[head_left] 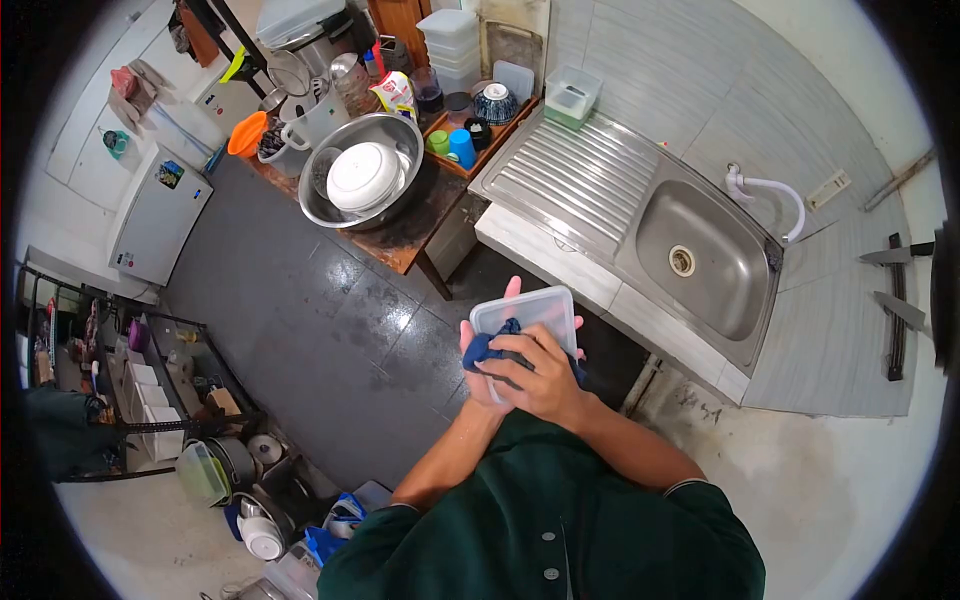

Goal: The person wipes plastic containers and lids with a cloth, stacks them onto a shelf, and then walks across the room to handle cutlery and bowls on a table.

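A clear rectangular plastic lid or shallow container (pixel 545 308) is held in front of my chest; I cannot tell which of the two it is. Beneath it lies my left hand (pixel 486 388), its fingertips showing past the far and right edges, gripping it from below. My right hand (pixel 543 375) presses a bunched dark blue cloth (pixel 480 352) against its upper face, with the fingers bent over the fabric. Part of the cloth is hidden under those fingers.
Ahead right is a steel sink (pixel 740 290) with a ribbed drainboard (pixel 570 175) and a green-clear container (pixel 572 98). A wooden table (pixel 400 250) bears a steel basin (pixel 325 215) holding white bowls (pixel 362 177). Knives (pixel 900 310) hang at right; pots (pixel 232 462) stand lower left.
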Available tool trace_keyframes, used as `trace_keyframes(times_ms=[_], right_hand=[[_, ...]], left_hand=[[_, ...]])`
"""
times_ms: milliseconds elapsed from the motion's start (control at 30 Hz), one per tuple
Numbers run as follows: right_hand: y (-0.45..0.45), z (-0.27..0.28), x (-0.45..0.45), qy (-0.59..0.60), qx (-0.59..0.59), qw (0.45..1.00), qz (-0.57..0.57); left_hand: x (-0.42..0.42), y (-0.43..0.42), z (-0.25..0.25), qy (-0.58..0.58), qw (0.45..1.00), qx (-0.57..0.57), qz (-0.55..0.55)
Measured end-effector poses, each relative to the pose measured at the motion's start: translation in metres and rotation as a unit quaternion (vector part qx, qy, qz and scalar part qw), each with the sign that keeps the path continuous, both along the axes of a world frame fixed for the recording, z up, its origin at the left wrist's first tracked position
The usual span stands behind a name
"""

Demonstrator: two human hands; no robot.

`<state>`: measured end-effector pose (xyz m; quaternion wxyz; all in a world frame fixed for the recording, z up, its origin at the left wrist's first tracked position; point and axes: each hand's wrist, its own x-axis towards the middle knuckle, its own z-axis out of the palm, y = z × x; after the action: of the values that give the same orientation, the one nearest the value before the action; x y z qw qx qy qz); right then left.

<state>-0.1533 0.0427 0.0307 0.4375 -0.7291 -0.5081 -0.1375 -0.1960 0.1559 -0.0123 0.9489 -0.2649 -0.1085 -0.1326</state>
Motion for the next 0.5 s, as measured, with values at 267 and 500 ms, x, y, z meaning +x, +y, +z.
trace_keyframes(times_ms=[267,500], right_hand=[[0.008,0.009,0.027,0.019,0.062,0.982,-0.178],[0.007,0.033,0.018,0.062,0.097,0.986,-0.122]], left_hand=[[0.008,-0.009,0.024,0.143,0.804,0.511,0.268],[0.021,-0.012,0.047,0.036,0.822,0.506,0.257]])
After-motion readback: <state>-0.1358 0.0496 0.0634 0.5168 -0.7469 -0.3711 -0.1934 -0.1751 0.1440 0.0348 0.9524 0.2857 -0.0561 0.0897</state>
